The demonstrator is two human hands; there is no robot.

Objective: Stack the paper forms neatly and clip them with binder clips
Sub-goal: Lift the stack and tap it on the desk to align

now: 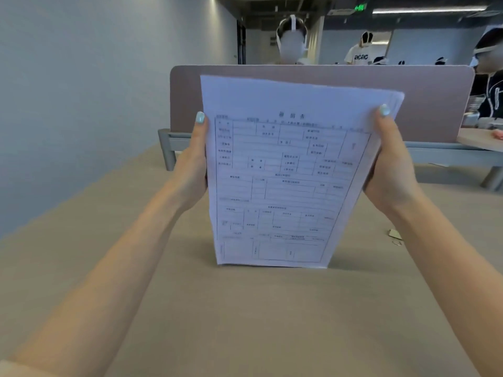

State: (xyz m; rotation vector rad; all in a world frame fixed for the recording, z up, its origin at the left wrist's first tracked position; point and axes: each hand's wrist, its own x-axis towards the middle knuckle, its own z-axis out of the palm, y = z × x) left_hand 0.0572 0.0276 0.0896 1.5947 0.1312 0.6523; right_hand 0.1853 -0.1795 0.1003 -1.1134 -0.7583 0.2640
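White paper forms point(283, 172) stand upright, bottom edge on the table point(245, 322), clamped between left hand point(190, 164) and right hand point(392, 170), each gripping one side edge

Head-worn view, forward-down, close over desk point(245, 322)

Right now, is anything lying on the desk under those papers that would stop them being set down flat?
Nothing visible. The papers, held upright by the left hand and right hand, stand on bare desk.
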